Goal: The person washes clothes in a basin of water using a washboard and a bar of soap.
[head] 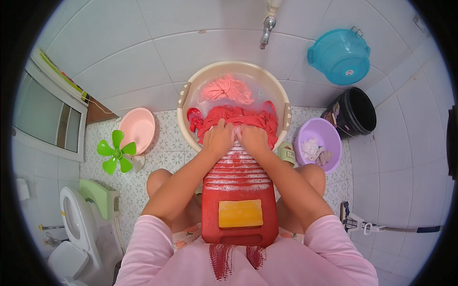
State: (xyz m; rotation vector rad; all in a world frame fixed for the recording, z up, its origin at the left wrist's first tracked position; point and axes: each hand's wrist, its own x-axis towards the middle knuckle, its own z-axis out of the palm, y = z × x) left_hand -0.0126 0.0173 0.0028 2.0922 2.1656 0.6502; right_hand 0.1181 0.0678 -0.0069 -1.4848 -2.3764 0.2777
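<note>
Both hands grip wet red cloth [239, 116] at the upper end of a red ridged washboard [239, 195]. My left hand [219, 137] and my right hand [253, 138] are side by side, knuckles up, with fingers curled into the fabric. White suds coat the ridges below them. A yellow bar of laundry soap [240, 213] lies in the recess at the washboard's near end, which leans against my body. The far end reaches into a large beige basin [232, 64] of cloudy water. Farther back in that basin floats a bunched pink cloth [228, 89].
A purple basin [318, 123] with light cloths and a black bucket [359, 111] stand right. A blue basin [340, 57] hangs on the wall near a tap [266, 32]. Left are a pink basin [137, 128], a green-bladed fan [117, 153], a green stool [96, 196] and a toilet [77, 218].
</note>
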